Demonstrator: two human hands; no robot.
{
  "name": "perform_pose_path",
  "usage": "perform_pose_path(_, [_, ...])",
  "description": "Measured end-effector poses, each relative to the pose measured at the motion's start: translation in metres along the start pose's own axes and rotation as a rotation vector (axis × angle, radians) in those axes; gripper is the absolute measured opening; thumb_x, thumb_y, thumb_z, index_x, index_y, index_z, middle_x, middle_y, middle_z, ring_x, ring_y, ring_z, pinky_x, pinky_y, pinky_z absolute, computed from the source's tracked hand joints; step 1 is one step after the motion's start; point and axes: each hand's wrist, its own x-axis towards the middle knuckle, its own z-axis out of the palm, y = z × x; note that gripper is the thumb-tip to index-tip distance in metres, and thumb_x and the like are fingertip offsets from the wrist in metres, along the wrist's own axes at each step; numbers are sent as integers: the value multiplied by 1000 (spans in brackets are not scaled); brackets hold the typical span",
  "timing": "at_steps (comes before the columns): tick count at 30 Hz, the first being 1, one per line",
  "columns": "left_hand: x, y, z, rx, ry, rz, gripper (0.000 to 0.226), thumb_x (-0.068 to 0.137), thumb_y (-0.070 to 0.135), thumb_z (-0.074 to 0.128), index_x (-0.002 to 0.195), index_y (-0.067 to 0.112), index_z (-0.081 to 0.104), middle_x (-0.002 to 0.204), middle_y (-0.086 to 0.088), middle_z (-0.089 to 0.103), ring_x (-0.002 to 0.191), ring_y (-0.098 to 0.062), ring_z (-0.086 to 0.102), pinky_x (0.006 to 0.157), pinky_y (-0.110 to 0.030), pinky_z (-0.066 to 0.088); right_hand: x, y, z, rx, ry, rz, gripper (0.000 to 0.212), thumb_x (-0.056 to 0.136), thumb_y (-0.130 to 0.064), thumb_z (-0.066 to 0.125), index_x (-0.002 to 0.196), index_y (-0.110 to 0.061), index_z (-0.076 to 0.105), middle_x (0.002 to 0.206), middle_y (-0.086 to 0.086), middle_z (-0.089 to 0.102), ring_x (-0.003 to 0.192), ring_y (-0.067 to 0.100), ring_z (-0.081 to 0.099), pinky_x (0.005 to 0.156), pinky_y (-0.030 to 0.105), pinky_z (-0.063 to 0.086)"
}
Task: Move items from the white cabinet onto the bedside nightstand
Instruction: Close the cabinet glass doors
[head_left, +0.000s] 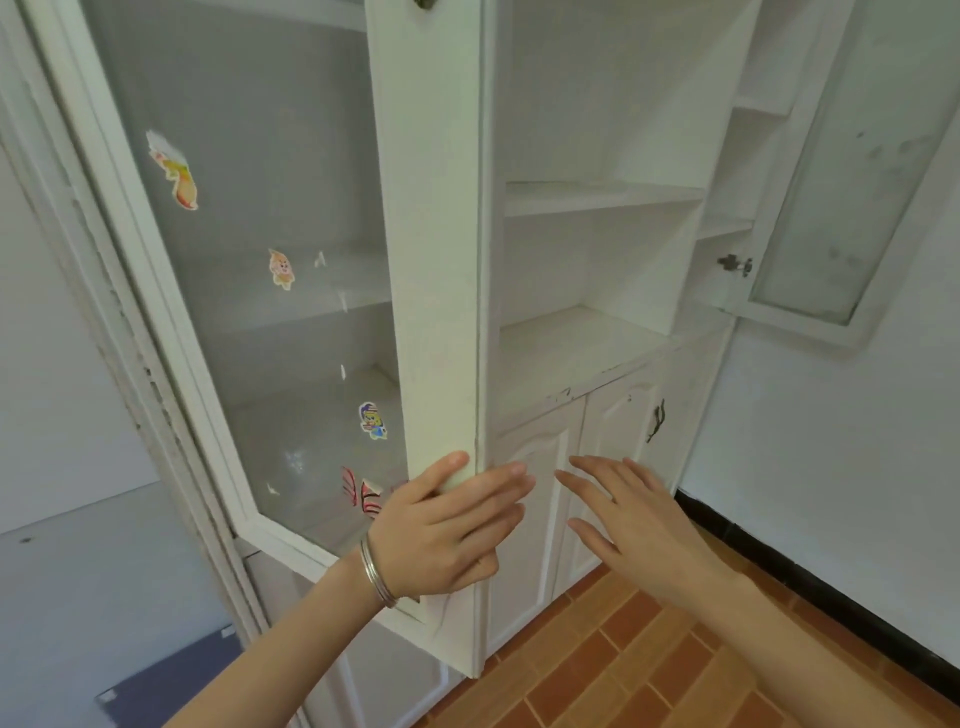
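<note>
1. Gripping the free edge of a glass door (431, 260) near its lower end, the left hand (441, 525) has its thumb (449, 466) laid on the white front of the frame. Its fingers (498, 480) reach round the edge to the far side, so the frame is pinched between them.
2. That wrist carries thin silver bangles (376, 571).
3. The right hand (634, 514) hovers just beside the left one, palm down. Its fingers (587, 478) are straight and spread apart, holding nothing and touching nothing that can be made out.
4. The white cabinet (597, 197) fills the upper and middle view and stands against a pale wall (831, 467). The glass door stands swung out toward the camera.
5. Past the door's edge, white shelves show in the open middle section.
6. Cartoon stickers (373, 421) are stuck on the pane, some of them partly torn.
7. A second door (852, 171) with a smudged pane hangs open on the far right, a metal hinge (735, 265) at its inner edge.
8. Below the shelves, the panelled lower doors (540, 493) are closed. A dark handle (657, 421) sits on the right-hand one.
9. Paint is chipped along the ledge above those doors.
10. Orange-brown floor tiles (649, 665) run under both forearms, and a black skirting strip (831, 587) lines the foot of the wall.
11. A blue flat object (171, 680) lies at lower left; what it is cannot be told.
</note>
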Motion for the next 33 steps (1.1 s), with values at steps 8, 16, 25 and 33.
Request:
perform_pose_path(8, [21, -5, 57, 70, 22, -43, 29, 84, 18, 39, 101, 13, 62, 123, -2, 61, 135, -18, 35, 115, -42, 14, 30, 52, 18, 55, 15, -70, 48, 97, -43, 24, 129, -19, 52, 130, 4, 54, 117, 19, 52, 99, 44, 40])
perform_pose_path(16, [37, -21, 110, 99, -70, -97, 24, 84, 18, 46, 102, 11, 60, 114, -6, 67, 132, -23, 35, 114, -42, 15, 54, 85, 39, 90, 21, -132, 45, 93, -38, 31, 127, -18, 53, 128, 5, 55, 115, 20, 53, 96, 46, 45])
perform_pose_path(25, [42, -63, 186, 102, -134, -182, 16, 82, 15, 56, 94, 9, 64, 106, -8, 68, 129, -24, 40, 114, -41, 17, 109, 121, 71, 79, 29, -182, 44, 91, -37, 36, 127, -17, 53, 129, 5, 55, 118, 20, 51, 96, 47, 44])
perform_pose_path(33, [31, -103, 243, 111, -122, -215, 14, 80, 14, 58, 90, 10, 68, 103, -7, 70, 123, -24, 47, 113, -39, 21, 181, 145, 103, 63, -10, -185, 46, 93, -39, 33, 129, -19, 52, 132, 4, 53, 122, 20, 49, 99, 46, 42])
